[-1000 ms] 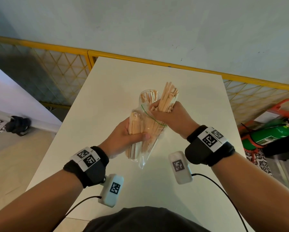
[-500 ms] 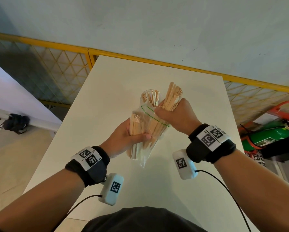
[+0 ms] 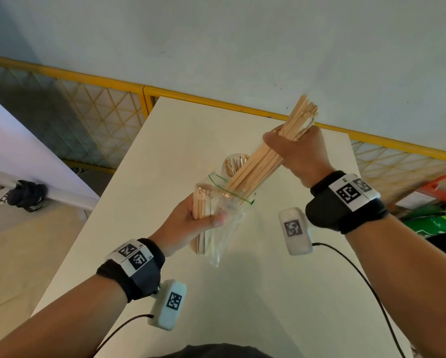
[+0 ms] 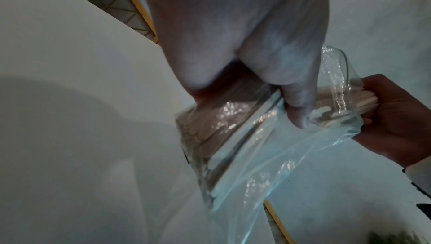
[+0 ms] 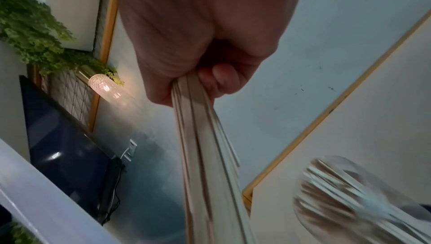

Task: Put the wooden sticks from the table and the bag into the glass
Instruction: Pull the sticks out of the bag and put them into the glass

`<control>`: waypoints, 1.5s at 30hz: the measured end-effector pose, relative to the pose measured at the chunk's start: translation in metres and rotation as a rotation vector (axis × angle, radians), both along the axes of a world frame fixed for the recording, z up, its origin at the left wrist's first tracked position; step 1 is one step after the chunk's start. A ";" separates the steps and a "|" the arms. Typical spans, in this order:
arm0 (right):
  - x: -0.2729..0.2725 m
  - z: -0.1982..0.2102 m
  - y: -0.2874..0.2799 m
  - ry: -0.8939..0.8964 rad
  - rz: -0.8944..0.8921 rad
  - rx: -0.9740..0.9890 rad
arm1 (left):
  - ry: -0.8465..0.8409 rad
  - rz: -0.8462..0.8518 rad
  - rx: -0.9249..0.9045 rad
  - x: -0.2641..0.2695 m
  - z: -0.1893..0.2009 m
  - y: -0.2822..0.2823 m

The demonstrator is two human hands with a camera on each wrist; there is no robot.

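My left hand point(image 3: 193, 223) grips a clear plastic zip bag point(image 3: 224, 228) upright above the white table point(image 3: 170, 140), together with a flat bunch of wooden sticks point(image 3: 203, 202) inside it. My right hand point(image 3: 294, 148) grips a long bundle of wooden sticks point(image 3: 265, 156), raised and slanted, its lower ends still in the bag's mouth. Behind the bag stands the glass point(image 3: 234, 162) with several sticks in it. The left wrist view shows the bag point(image 4: 268, 146) under my thumb. In the right wrist view the bundle point(image 5: 205, 155) runs down from my fist beside the blurred glass point(image 5: 349, 196).
A yellow-framed mesh fence point(image 3: 92, 117) runs behind the table along a pale wall. A green cylinder point(image 3: 433, 223) and a red frame stand at the right. A dark object point(image 3: 28, 195) lies on the floor at the left.
My right hand has risen up and to the right, drawing the long bundle of sticks most of the way out of the bag. The left hand keeps its hold on the bag.
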State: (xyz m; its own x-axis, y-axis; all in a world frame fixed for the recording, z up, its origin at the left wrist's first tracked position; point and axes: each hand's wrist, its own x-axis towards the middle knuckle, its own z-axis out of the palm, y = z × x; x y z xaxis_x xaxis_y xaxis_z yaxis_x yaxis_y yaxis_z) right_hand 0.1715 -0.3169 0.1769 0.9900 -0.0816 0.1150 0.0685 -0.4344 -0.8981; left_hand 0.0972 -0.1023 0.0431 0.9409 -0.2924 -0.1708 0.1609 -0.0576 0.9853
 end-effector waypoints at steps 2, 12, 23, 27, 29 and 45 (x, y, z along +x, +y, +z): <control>0.015 0.008 0.002 -0.023 -0.017 0.012 | 0.003 0.034 -0.024 0.007 0.001 0.003; 0.080 0.029 -0.001 -0.098 -0.115 -0.135 | -0.003 0.245 -0.050 0.026 -0.006 0.036; 0.073 -0.057 0.022 0.015 0.036 -0.418 | 0.024 0.281 -0.050 0.028 -0.017 0.053; 0.079 -0.069 0.028 -0.018 0.033 -0.421 | 0.029 0.291 -0.055 0.029 -0.017 0.051; 0.084 -0.072 0.028 -0.025 0.035 -0.421 | 0.030 0.295 -0.059 0.030 -0.017 0.050; 0.115 -0.053 0.032 -0.078 0.148 -0.518 | 0.039 0.313 -0.044 0.031 -0.023 0.047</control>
State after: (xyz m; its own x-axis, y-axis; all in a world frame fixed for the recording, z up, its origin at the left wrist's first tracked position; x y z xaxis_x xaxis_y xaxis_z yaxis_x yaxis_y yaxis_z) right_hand 0.2862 -0.2846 0.1238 0.9736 0.1448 0.1765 0.2202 -0.7992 -0.5592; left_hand 0.1280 -0.0550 0.0200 0.9794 0.0021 -0.2018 0.2015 0.0431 0.9785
